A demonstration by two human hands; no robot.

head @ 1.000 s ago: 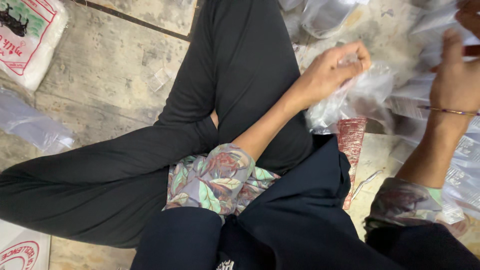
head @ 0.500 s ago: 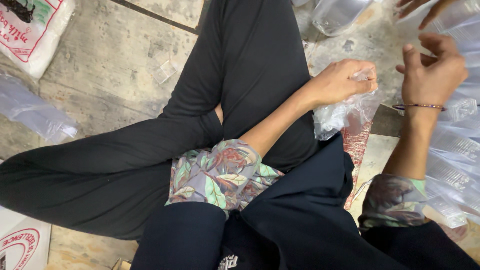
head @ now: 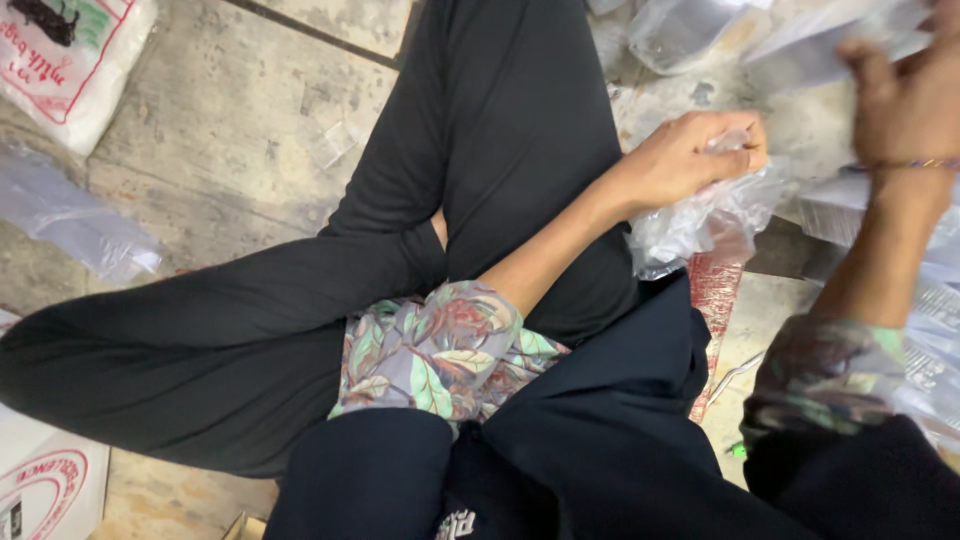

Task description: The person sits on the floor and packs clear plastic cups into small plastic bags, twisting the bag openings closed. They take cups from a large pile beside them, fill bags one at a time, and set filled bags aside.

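My left hand [head: 690, 160] is curled into a closed fist, forearm bare; my right hand [head: 905, 100] is raised, fingers spread.

I am seeing black trousers [head: 480, 150], a dark navy over-garment [head: 600, 430], and floral-print sleeves [head: 440, 345] in grey, green and rust, rolled up to the elbows. I am noting a thin beaded bracelet [head: 915, 165] circling the right wrist.

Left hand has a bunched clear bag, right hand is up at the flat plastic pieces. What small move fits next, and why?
Probably bring the right hand down to the clear bag: the left hand grips its bunched top alone, and the right touches a flat plastic piece near it.
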